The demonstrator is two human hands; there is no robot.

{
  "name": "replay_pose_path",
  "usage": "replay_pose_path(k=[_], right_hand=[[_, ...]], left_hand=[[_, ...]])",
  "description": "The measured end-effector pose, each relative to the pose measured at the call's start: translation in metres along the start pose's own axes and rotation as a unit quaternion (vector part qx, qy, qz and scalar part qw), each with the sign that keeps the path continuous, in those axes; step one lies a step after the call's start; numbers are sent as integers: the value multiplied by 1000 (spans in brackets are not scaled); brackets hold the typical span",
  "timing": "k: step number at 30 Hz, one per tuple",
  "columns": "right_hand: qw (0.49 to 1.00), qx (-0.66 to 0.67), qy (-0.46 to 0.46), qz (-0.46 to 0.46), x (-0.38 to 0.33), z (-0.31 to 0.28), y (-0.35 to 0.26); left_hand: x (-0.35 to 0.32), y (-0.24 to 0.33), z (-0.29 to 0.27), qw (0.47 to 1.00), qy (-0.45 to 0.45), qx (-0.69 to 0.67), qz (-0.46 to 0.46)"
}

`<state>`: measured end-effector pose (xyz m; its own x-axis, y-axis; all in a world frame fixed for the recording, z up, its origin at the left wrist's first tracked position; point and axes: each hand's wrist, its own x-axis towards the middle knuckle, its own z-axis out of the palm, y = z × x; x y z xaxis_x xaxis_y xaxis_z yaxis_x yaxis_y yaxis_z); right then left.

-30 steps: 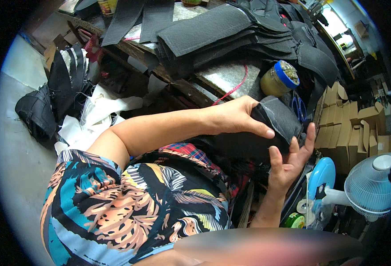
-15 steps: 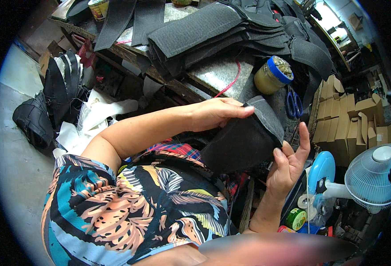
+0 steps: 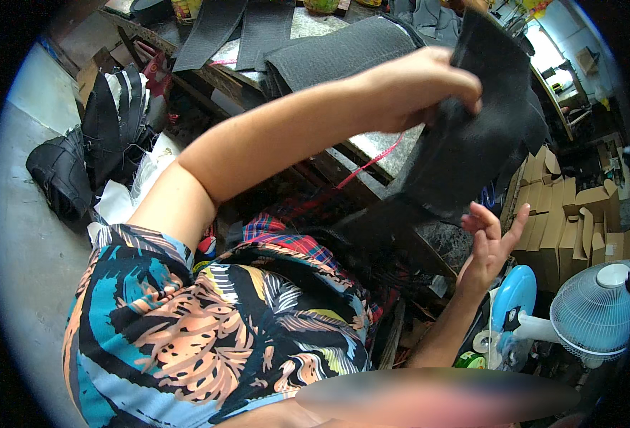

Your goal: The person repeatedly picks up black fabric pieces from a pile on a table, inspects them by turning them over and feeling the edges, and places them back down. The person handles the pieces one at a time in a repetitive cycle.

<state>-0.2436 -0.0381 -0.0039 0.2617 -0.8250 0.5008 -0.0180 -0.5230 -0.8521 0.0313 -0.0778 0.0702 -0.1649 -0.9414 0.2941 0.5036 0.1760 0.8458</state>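
My left hand (image 3: 425,85) is raised over the worktable and pinches a black fabric strip (image 3: 465,157), blurred by motion. The strip hangs down and spreads across the right half of the table, hiding much of what lies behind it. My right hand (image 3: 487,246) is just below the strip's lower right edge, its fingers apart and holding nothing. Behind my left forearm lies a stack of dark grey fabric strips (image 3: 343,50), partly covered. A bit of the blue scissors handle (image 3: 487,194) shows beside the strip.
Two flat dark strips (image 3: 211,32) lie at the table's far left. A pink cord (image 3: 372,162) crosses the table edge. On the right stand open cardboard boxes (image 3: 547,207) and a blue and white fan (image 3: 592,314). Black sewn pieces (image 3: 61,178) and white cloth (image 3: 118,203) sit on the left.
My left hand has lifted the black strip up and away, toward the far right. My right hand has let go of its edge and its fingers have spread. The jar is now hidden.
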Motion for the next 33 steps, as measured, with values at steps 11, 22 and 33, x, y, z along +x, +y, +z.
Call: replay_pose_path(k=[11, 22, 33], right_hand=[[995, -43, 28, 91, 1, -20, 58], [994, -36, 32, 98, 1, -18, 56], [994, -28, 33, 98, 1, -19, 59]], left_hand=[[103, 87, -32, 931, 137, -241, 237], [5, -25, -51, 935, 239, -231, 122], [-13, 37, -81, 731, 147, 542, 387]])
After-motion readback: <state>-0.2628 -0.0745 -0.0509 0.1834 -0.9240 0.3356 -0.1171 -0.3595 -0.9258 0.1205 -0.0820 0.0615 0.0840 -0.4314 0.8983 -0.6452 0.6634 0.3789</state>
